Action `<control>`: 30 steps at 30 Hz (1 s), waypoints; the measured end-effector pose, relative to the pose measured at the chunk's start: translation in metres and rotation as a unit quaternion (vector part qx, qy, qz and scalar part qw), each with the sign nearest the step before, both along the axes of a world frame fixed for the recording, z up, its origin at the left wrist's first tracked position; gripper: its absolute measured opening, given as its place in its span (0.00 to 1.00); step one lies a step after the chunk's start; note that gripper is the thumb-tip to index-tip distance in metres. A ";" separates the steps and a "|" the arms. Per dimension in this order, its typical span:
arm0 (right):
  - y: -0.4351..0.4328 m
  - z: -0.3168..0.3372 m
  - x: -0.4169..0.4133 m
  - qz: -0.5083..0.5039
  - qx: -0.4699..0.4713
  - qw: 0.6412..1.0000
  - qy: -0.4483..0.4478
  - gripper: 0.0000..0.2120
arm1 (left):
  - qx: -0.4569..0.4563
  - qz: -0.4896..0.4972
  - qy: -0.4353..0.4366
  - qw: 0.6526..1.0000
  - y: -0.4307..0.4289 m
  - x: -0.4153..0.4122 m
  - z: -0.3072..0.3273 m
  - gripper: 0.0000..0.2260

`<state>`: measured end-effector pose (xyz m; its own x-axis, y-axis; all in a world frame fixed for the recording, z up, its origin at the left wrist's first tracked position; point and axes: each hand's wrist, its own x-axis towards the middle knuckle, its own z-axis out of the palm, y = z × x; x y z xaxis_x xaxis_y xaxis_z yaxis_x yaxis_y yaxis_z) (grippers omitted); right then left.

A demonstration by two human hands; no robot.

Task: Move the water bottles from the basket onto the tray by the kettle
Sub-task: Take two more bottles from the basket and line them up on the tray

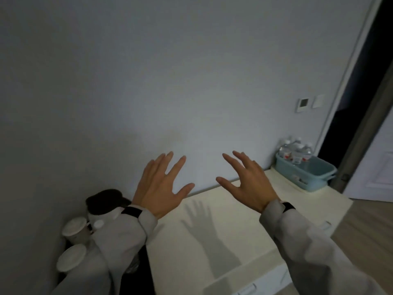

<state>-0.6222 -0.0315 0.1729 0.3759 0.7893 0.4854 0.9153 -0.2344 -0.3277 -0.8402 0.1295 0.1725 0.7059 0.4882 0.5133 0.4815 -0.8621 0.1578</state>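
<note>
Several clear water bottles (295, 151) with white caps and red labels stand in a light blue plastic basket (312, 176) at the far right end of a cream countertop (212, 241). At the left end a dark-lidded kettle (106, 202) stands by the wall, partly hidden behind my left sleeve. A dark tray (138, 273) lies under it, mostly hidden. A small white bottle cap (98, 224) shows beside the kettle. My left hand (163, 185) and my right hand (244, 179) hover above the counter's middle, fingers spread, holding nothing.
Two white paper cups (74, 227) stand at the left by the kettle. A grey wall runs behind the counter, with a thermostat panel (302, 104) and a switch at the right. A dark doorway and a white door lie beyond the basket. Drawer handles show on the counter's front.
</note>
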 end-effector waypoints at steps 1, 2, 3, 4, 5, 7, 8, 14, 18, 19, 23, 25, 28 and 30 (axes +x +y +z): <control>-0.013 0.005 0.015 -0.006 0.004 1.000 -0.007 0.34 | 0.003 -0.004 0.001 1.000 -0.010 0.018 0.004 0.34; -0.026 0.008 0.032 -0.011 0.009 1.000 -0.013 0.34 | 0.005 -0.008 0.003 1.000 -0.020 0.038 0.007 0.34; -0.040 0.011 0.048 -0.016 0.011 1.000 -0.019 0.34 | 0.007 -0.010 0.008 1.000 -0.030 0.058 0.010 0.34; -0.053 0.014 0.065 -0.020 0.009 0.999 -0.022 0.34 | 0.011 -0.013 0.013 1.000 -0.041 0.079 0.012 0.34; -0.066 0.016 0.083 -0.025 0.006 0.999 -0.024 0.34 | 0.015 -0.016 0.018 1.000 -0.052 0.099 0.014 0.34; -0.090 0.017 0.119 -0.034 -0.002 0.999 -0.022 0.34 | 0.018 -0.022 0.021 0.999 -0.074 0.139 0.017 0.34; -0.101 0.018 0.137 -0.040 -0.003 0.999 -0.020 0.34 | 0.022 -0.025 0.019 0.999 -0.084 0.159 0.018 0.34; -0.153 0.019 0.235 -0.080 -0.017 0.996 -0.025 0.35 | 0.034 -0.054 0.026 0.998 -0.130 0.273 0.021 0.34; -0.170 0.015 0.306 -0.102 -0.032 0.994 -0.016 0.35 | 0.036 -0.075 0.023 0.996 -0.143 0.352 0.019 0.33; -0.172 0.013 0.325 -0.107 -0.037 0.993 -0.019 0.35 | 0.035 -0.079 0.019 0.996 -0.145 0.373 0.017 0.33; -0.171 0.005 0.405 -0.117 -0.054 0.991 -0.035 0.34 | 0.025 -0.088 0.006 0.996 -0.144 0.454 0.007 0.34; -0.164 0.003 0.446 -0.120 -0.065 0.990 -0.037 0.35 | 0.013 -0.089 0.000 0.996 -0.137 0.494 0.003 0.35; -0.150 0.008 0.504 -0.118 -0.083 0.989 -0.034 0.35 | -0.005 -0.081 0.001 0.997 -0.125 0.550 0.000 0.35; -0.141 0.011 0.540 -0.116 -0.085 0.989 -0.036 0.35 | -0.005 -0.076 0.001 0.997 -0.116 0.586 0.000 0.35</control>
